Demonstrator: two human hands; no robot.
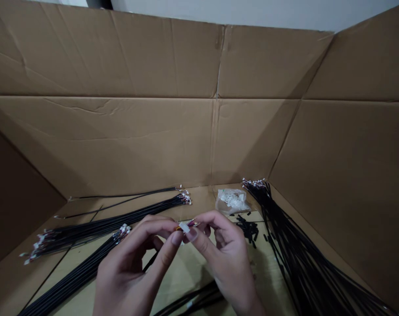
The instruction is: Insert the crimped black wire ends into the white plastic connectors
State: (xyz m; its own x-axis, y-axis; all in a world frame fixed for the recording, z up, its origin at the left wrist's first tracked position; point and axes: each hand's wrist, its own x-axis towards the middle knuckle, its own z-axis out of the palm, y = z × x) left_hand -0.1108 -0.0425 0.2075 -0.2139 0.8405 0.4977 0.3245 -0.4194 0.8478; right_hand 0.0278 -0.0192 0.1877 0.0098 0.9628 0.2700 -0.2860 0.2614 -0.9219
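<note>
In front of me, my left hand (138, 259) and my right hand (224, 254) meet fingertip to fingertip around a small white connector (184, 227). Thin coloured wires show on either side of it, orange at the left and purple (192, 223) with bright tips at the right. The left thumb and forefinger pinch at the orange wires, beside the connector. My right thumb presses against the connector, with the forefinger behind it. A piece of black cable (150, 262) passes below the left fingers. The fingers partly hide the wire ends.
Bundles of black cables with white connectors lie at the left (120, 219), lower left (74, 274) and right (304, 259). A clear bag of white pieces (233, 199) and a pile of short black tubes (248, 229) sit behind my right hand. Cardboard walls (147, 140) enclose the table.
</note>
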